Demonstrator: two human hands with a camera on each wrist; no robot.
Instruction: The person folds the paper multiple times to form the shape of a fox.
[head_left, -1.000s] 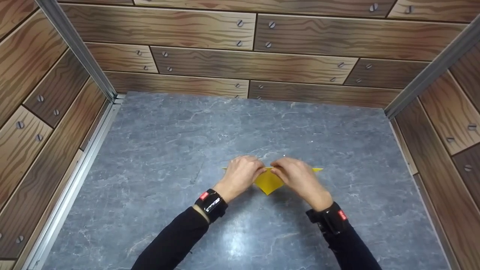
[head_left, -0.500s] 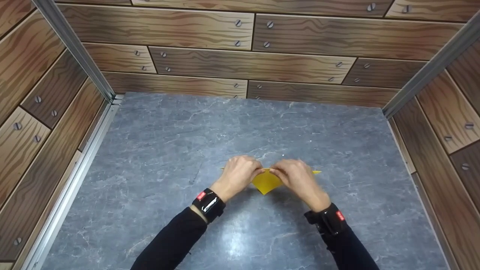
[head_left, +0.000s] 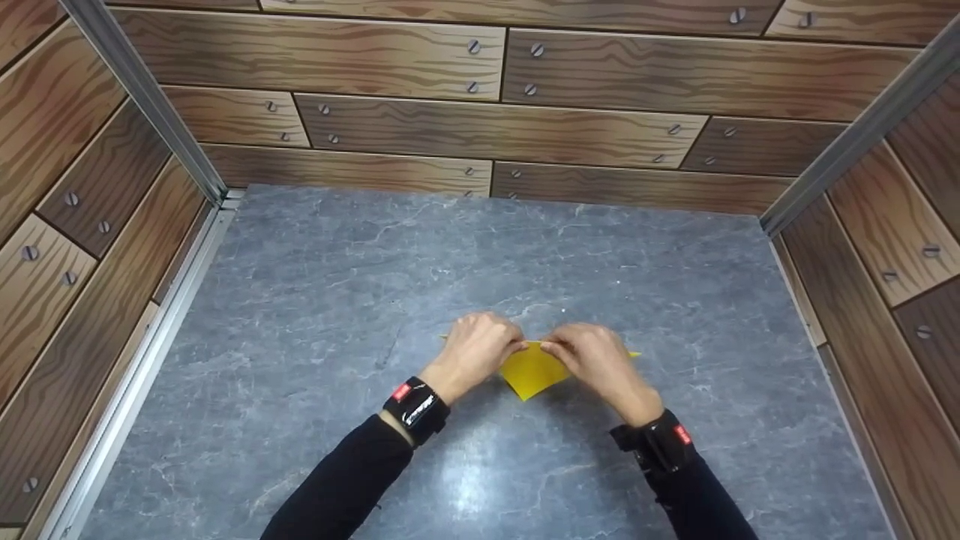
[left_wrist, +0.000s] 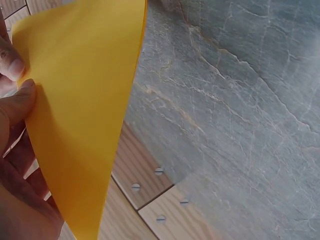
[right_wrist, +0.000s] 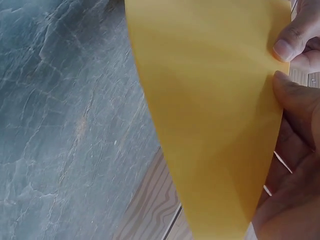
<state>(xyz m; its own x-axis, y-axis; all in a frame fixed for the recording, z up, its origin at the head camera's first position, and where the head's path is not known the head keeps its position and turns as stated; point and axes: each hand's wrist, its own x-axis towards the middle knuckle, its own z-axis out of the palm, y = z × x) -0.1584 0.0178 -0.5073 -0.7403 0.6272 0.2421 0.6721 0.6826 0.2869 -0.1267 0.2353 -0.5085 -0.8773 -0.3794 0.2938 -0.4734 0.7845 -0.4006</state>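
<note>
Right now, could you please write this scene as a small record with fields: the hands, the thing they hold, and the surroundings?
Held thing: yellow triangular sheet of thin, paper-like material, one corner pointing toward the person
Left hand: pinches the sheet's far edge, left of its middle
Right hand: pinches the same edge, right of its middle
Fingertips: close together, a small gap between the hands
Surface: grey marble-patterned tabletop
Sheet touching tabletop: cannot tell
Surroundings: brown wood-plank-patterned walls

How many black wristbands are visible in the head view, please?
2: the left wristband just past the left sleeve, the right wristband just past the right sleeve, on either side of the yellow paper. Sleeves could hide more.
</note>
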